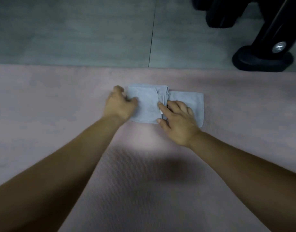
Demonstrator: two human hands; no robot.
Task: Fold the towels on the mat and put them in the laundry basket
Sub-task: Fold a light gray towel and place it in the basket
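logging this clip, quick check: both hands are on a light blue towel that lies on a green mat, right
Not quite. The mat is pink, not green; the grey-green surface is the floor beyond it. The rest holds: the head view shows the left hand and the right hand both on the light blue towel, which lies on that mat.

Surface: pink ribbed mat (160, 181), flat on grey tiled floor (77, 30) | On mat: one pale blue towel (144, 106), partly folded, left flap laid over, folds bunched at centre, near mat's far edge | On floor: black stand foot (254, 61) with silver bolt, just beyond mat's far edge.
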